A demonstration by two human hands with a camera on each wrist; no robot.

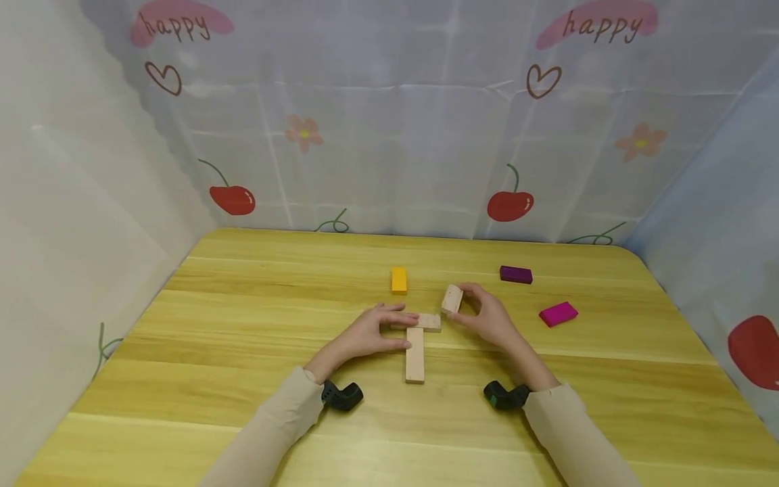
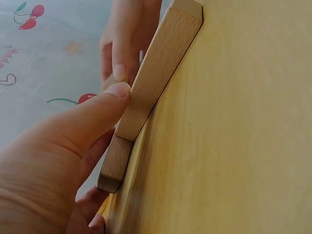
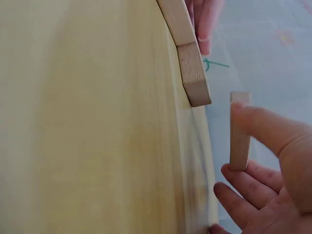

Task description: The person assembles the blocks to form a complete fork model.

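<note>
While the right hand [image 1: 491, 321] pinches a plain wooden block [image 1: 452, 299], thumb on one side and fingers clamped on the other, the left hand [image 1: 371, 330] rests at two more wooden pieces. Held block: tilted, to the right of the far end of the crosswise block [image 1: 429, 322] and apart from it; in the right wrist view it shows against the printed curtain [image 1: 402, 155].

Left fingers: spread from the thumb, lightly bent, lying over the left part of the crosswise block; thumb tip touches the lengthwise block [image 1: 415, 362]. Both pieces lie on the wood-grain surface [image 1: 243, 291], the far end of the lengthwise block meeting the near side of the crosswise one, T-shaped.

Other blocks, same surface: yellow block [image 1: 398, 280] beyond the left hand; purple block [image 1: 516, 274] beyond the right hand; magenta block [image 1: 558, 314] to its right. Black wrist device [image 1: 342, 396] on the left wrist, second black device [image 1: 505, 396] on the right.
</note>
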